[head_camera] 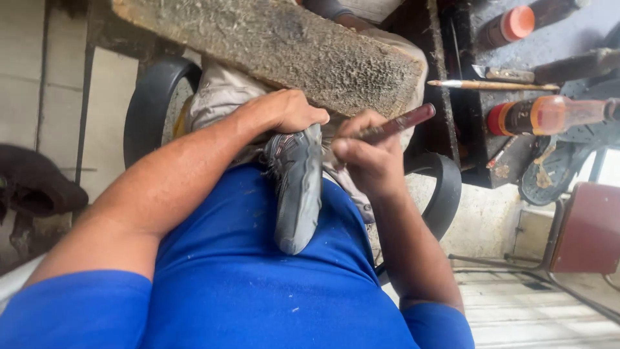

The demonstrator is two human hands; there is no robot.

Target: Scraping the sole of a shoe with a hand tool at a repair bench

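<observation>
A grey shoe (298, 194) lies sole-up against my blue shirt, its toe toward me. My left hand (284, 111) grips the shoe's upper end, pressed under a rough wooden board (271, 48). My right hand (368, 155) is closed around a dark red tool handle (403, 123) that points up and to the right; the working end is hidden between my hand and the shoe. Both hands sit close together over my lap.
A black chair arm (150, 103) curves at the left and another (445, 187) at the right. A dark workbench (497, 155) at the right carries orange-capped bottles (542, 115), a thin brush (491, 84) and a worn sandal (552, 171). A red-seated stool (584, 229) stands lower right.
</observation>
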